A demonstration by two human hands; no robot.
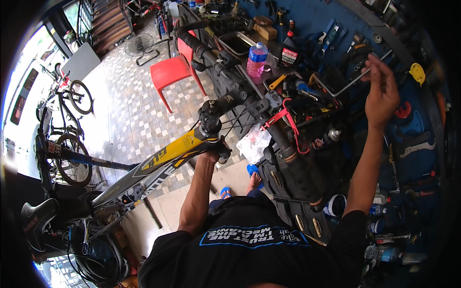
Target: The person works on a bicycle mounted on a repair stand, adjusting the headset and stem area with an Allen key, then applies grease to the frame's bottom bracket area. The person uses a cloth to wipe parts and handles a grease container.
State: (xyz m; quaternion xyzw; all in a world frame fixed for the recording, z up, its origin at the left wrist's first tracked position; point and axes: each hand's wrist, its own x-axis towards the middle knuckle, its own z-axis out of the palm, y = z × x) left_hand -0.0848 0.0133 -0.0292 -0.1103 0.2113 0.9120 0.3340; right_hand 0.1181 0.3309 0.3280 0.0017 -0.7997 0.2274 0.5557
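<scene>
A grey and yellow bicycle frame (169,152) stretches from the lower left to the dark handlebar (261,109), with its stem (225,103) between them. My left hand (207,156) is closed at the underside of the frame's front end; its fingers are mostly hidden there. Higher up on the right, my right hand (382,96) is raised before the tool wall. Its fingers pinch a long, thin, bent metal rod (348,86) that looks like a hex key. Below that rod, a red bracket-like piece (283,117) lies across the handlebar.
Beyond the handlebar, a workbench carries a pink-liquid bottle (257,60), a black bottle (289,55), a metal tray (236,43) and several hand tools. A blue tool wall (413,129) bounds the right side. A red chair (175,69) stands on the tiled floor; another bicycle (72,158) leans at left.
</scene>
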